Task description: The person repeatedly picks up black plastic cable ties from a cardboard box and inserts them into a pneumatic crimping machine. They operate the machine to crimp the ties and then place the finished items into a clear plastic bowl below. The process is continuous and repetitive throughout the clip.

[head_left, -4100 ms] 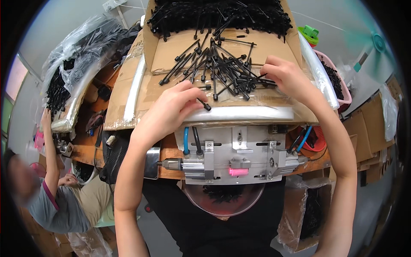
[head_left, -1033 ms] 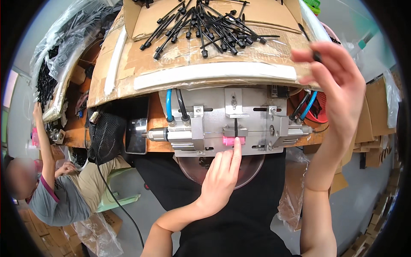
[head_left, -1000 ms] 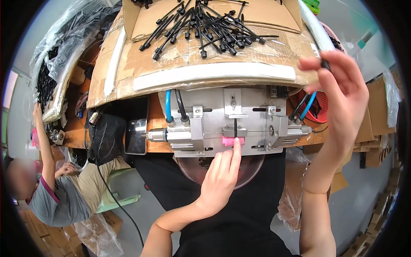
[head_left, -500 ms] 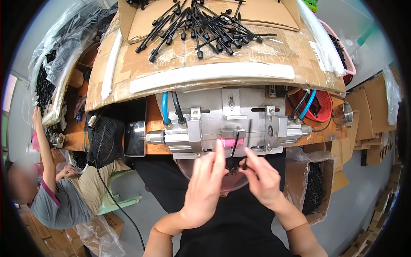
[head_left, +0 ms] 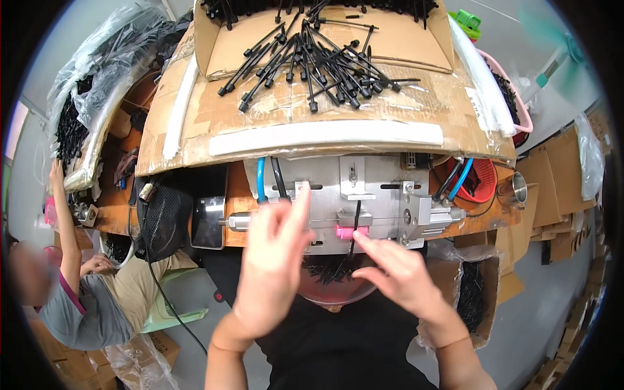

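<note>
One rod lies across the pink block, right hand forefinger touching it, thumb apart; blurred left hand, forefinger apart, seems empty. A pile is left on cardboard; the bowl holds pieces.

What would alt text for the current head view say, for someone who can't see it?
The right hand has a finger at a thin black rod lying across a pink block on a metal fixture; the blurred left hand hovers leftward. Beyond, black headed pieces lie heaped on cardboard.
</note>
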{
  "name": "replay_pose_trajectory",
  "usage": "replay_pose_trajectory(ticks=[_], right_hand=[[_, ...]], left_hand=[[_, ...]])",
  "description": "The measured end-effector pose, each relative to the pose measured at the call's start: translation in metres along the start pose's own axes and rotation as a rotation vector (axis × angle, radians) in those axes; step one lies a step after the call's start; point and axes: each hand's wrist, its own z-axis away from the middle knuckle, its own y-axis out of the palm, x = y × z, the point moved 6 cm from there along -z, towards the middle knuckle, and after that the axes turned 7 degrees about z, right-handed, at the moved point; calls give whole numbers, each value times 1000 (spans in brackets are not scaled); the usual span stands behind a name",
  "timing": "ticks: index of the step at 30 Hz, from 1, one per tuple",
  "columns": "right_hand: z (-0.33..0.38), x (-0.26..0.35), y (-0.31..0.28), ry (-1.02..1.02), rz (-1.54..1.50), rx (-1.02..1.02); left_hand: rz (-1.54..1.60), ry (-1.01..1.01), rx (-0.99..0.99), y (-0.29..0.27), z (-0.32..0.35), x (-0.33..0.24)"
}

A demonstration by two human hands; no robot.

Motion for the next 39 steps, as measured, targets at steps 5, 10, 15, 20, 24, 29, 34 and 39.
replay_pose_trajectory(ticks=[5, 10, 15, 20, 24, 29, 34, 39], right_hand=[[-118, -16, -70, -225, 537, -278], [-207, -75, -69, -93, 480, 127], [-192, -88, -84, -63, 346, 74], [-163, -91, -133, 136, -258, -222], [-105, -101, -172, 42, -613, -342], [-59, -80, -163, -8, -755, -424], [-38, -49, -151, 2, -572, -537], [-12, -23, -98, -21, -396, -484]], left_hand=[[-87, 183, -127, -10, -123, 28], [-61, 86, 143, 9, -163, 47], [29, 57, 286, -23, -131, 52], [-128, 164, -98, -27, -73, 20], [-165, 230, 27, 28, 19, -17], [-255, 148, 127, 94, 57, -13], [-245, 54, 209, 103, 58, -12], [-170, 36, 223, 102, 55, -11]])
